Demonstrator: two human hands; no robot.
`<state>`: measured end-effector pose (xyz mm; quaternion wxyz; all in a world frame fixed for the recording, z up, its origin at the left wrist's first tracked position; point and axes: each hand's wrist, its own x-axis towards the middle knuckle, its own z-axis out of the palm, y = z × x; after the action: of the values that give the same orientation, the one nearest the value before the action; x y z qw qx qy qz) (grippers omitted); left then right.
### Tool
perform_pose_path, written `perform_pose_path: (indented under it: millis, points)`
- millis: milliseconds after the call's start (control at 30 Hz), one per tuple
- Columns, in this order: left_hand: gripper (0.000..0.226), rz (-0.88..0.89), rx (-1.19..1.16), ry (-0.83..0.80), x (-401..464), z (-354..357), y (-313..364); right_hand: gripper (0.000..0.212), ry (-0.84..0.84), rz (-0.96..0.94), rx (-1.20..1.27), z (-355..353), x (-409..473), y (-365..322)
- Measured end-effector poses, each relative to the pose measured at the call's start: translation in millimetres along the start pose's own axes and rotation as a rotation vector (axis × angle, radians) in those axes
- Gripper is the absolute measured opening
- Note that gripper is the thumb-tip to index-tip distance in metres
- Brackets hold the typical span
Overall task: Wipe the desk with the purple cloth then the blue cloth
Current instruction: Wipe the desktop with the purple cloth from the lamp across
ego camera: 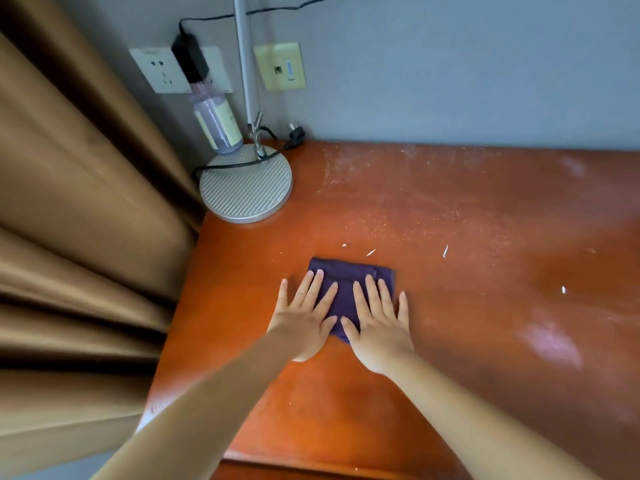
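A folded purple cloth (pixel 346 275) lies flat on the reddish-brown desk (pixel 450 341), left of the middle. My left hand (pixel 306 317) presses on the cloth's left part with straight, spread fingers. My right hand (pixel 379 320) presses on its right part the same way, thumbs nearly meeting. White dust and a few small white scraps (pixel 445 251) are scattered over the desk beyond and to the right of the cloth. No blue cloth is in view.
A round grey lamp base (pixel 246 188) with its pole stands at the desk's back left corner, with a purple bottle (pixel 218 123) and a black cable beside it. Wall sockets sit above. A brown curtain (pixel 79 220) hangs along the desk's left edge.
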<state>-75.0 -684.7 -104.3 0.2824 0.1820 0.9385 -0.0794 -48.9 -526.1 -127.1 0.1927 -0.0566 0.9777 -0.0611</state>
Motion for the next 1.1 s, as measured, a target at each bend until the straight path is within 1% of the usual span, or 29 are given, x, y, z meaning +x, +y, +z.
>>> perform_pose_path:
  millis: [133, 167, 200, 267, 367, 467, 700, 867, 967, 1100]
  points:
    - [0.064, -0.060, -0.020, -0.008, -32, 23, -2, 0.067, 0.008, -0.032, 0.036, 9, -15, -19]
    - [0.065, -0.080, -0.030, -0.006, -35, 25, -3, 0.070, -0.016, -0.052, 0.024, 4, -14, -21]
    - [0.063, -0.097, -0.041, -0.005, -37, 26, -4, 0.073, 0.004, -0.092, 0.000, 5, -12, -22]
    - [0.060, -0.123, -0.067, -0.003, -36, 25, -10, 0.075, -0.017, -0.144, -0.020, 1, -5, -24]
    - [0.059, -0.146, -0.086, 0.004, -32, 22, -22, 0.073, -0.024, -0.169, -0.044, -5, 10, -32]
    - [0.059, -0.152, -0.085, 0.003, -24, 14, -42, 0.065, -0.049, -0.151, -0.037, -13, 27, -47]
    - [0.058, -0.031, 0.009, -0.020, 14, -14, -82, 0.065, -0.037, 0.003, 0.057, -21, 49, -68]
    - [0.058, 0.002, 0.036, 0.003, 32, -26, -76, 0.064, -0.037, 0.071, 0.062, -27, 56, -57]
    - [0.058, -0.010, 0.027, 0.002, 28, -23, -68, 0.066, -0.046, 0.065, 0.042, -27, 53, -52]
    - [0.058, -0.046, -0.003, -0.017, 4, -7, -63, 0.064, -0.046, 0.020, 0.034, -19, 36, -60]
